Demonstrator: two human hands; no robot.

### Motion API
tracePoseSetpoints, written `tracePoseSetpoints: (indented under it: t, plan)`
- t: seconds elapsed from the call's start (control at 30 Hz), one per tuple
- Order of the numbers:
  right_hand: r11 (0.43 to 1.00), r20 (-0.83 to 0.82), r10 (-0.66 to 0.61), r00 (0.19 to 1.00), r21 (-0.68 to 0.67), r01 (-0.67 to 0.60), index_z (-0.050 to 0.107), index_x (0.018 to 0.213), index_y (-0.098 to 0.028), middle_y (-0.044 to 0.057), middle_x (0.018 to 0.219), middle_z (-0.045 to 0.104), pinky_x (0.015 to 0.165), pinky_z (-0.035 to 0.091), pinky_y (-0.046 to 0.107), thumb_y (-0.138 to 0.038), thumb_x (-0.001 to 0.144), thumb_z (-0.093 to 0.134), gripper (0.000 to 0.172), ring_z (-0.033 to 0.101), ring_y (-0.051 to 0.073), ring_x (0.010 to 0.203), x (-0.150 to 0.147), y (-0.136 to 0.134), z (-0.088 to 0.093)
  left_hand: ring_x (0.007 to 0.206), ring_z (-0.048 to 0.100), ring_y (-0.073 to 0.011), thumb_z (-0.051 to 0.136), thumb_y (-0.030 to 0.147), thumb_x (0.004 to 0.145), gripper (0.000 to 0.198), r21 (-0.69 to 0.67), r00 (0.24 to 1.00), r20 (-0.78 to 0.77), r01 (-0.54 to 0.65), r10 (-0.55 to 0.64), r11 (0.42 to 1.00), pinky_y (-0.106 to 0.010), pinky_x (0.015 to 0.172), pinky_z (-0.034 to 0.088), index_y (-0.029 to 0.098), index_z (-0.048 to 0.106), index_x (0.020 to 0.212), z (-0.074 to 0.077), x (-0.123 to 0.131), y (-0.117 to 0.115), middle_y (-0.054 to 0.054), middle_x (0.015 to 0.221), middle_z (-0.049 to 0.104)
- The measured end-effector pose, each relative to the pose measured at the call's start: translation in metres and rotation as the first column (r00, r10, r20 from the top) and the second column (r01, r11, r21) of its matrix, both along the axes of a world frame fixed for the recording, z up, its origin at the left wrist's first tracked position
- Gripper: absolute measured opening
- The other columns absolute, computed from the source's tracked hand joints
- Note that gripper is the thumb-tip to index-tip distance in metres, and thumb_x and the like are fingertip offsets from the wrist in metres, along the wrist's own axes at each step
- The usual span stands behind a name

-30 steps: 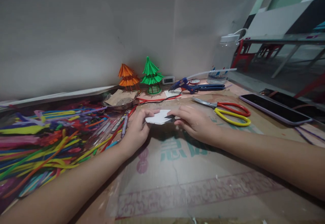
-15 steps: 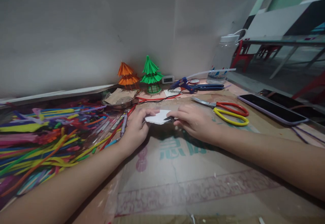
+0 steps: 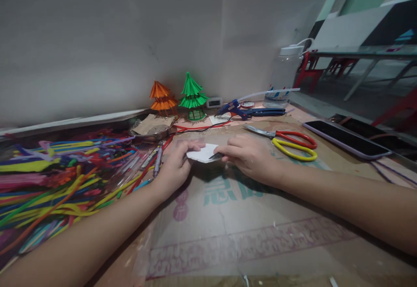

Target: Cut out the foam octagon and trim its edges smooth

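My left hand (image 3: 176, 163) pinches the left edge of a small white piece of paper (image 3: 203, 153) just above the cardboard-covered table (image 3: 228, 230). At the paper's right edge, the fingers of my right hand (image 3: 249, 154) are closed around a small dark blade-like tool (image 3: 215, 156) whose tip touches the paper. Both forearms reach in from the bottom corners.
A heap of coloured pipe cleaners (image 3: 55, 178) lies at left. Orange (image 3: 162, 98) and green (image 3: 193, 96) paper trees stand by the wall. A blue glue gun (image 3: 243, 110), red-and-yellow scissors (image 3: 286, 141), a clear jug (image 3: 282, 78) and a phone (image 3: 347, 138) lie to the right.
The white paper has been turned and tilted slightly between my hands. Both hands stay in nearly the same place; the view shifted a little.
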State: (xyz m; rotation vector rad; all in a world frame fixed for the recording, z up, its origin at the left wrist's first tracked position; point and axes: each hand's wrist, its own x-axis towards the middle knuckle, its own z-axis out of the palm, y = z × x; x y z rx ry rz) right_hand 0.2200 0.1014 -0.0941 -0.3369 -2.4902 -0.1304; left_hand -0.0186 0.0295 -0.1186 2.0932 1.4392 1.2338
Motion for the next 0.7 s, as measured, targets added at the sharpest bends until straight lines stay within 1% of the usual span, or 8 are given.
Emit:
tracePoseSetpoints:
  t: [0.1, 0.2, 0.3, 0.47, 0.6, 0.7]
  plan:
    - [0.998, -0.042, 0.008, 0.999, -0.066, -0.01, 0.067, 0.111, -0.017, 0.007, 0.082, 0.064, 0.067, 0.035, 0.03, -0.034, 0.104, 0.04, 0.033, 0.052, 0.019, 0.074, 0.0002, 0.0005, -0.0011, 0.119, 0.061, -0.022, 0.045, 0.018, 0.093, 0.014, 0.01, 1.0, 0.006, -0.002, 0.002, 1.0, -0.04, 0.103, 0.045, 0.021, 0.054, 0.102, 0.0006, 0.0016, -0.0005, -0.009, 0.124, 0.067]
    - [0.988, -0.088, 0.006, 0.996, -0.151, -0.019, 0.063, 0.118, -0.017, 0.009, 0.093, 0.068, 0.074, 0.042, 0.032, -0.033, 0.103, 0.039, 0.033, 0.057, 0.021, 0.084, 0.0006, 0.0025, -0.0031, 0.118, 0.061, -0.0218, 0.045, 0.019, 0.093, 0.014, 0.008, 0.999, 0.033, -0.015, 0.015, 1.0, -0.039, 0.102, 0.046, 0.021, 0.055, 0.103, 0.0017, 0.003, -0.0008, -0.009, 0.123, 0.067]
    - [0.982, -0.069, -0.004, 0.998, -0.191, -0.009, 0.061, 0.122, -0.019, 0.009, 0.097, 0.069, 0.078, 0.044, 0.034, -0.033, 0.103, 0.04, 0.032, 0.059, 0.022, 0.088, 0.0012, 0.0043, -0.0039, 0.117, 0.061, -0.0221, 0.045, 0.019, 0.092, 0.018, 0.015, 0.999, 0.025, -0.035, 0.035, 0.999, -0.04, 0.103, 0.046, 0.021, 0.058, 0.105, 0.0029, 0.0029, -0.0007, -0.008, 0.12, 0.067]
    - [0.99, -0.039, 0.008, 0.999, -0.144, -0.014, 0.062, 0.121, -0.018, 0.009, 0.091, 0.067, 0.073, 0.042, 0.033, -0.035, 0.103, 0.039, 0.034, 0.057, 0.022, 0.083, 0.0007, 0.0031, -0.0037, 0.12, 0.06, -0.0227, 0.044, 0.013, 0.09, 0.032, 0.055, 0.998, -0.047, -0.034, 0.036, 0.998, -0.043, 0.108, 0.044, 0.021, 0.064, 0.114, 0.0014, 0.0, 0.0005, -0.007, 0.122, 0.068]
    - [0.995, -0.016, 0.016, 1.0, -0.098, -0.018, 0.063, 0.122, -0.018, 0.008, 0.087, 0.065, 0.069, 0.039, 0.032, -0.037, 0.104, 0.037, 0.037, 0.054, 0.02, 0.077, -0.0004, -0.0003, -0.0037, 0.123, 0.059, -0.0215, 0.042, 0.008, 0.088, 0.042, 0.077, 0.993, -0.114, 0.011, -0.002, 0.997, -0.043, 0.11, 0.042, 0.022, 0.064, 0.121, -0.0018, -0.0019, 0.0011, -0.006, 0.127, 0.067]
    - [0.996, -0.018, 0.031, 0.999, -0.084, -0.033, 0.063, 0.121, -0.017, 0.008, 0.086, 0.064, 0.068, 0.038, 0.031, -0.038, 0.104, 0.036, 0.039, 0.053, 0.02, 0.076, -0.0007, -0.002, -0.0034, 0.124, 0.058, -0.0211, 0.042, 0.006, 0.087, 0.045, 0.088, 0.988, -0.153, 0.016, -0.003, 0.996, -0.042, 0.111, 0.042, 0.021, 0.063, 0.123, -0.0025, -0.0023, 0.0006, -0.006, 0.128, 0.067]
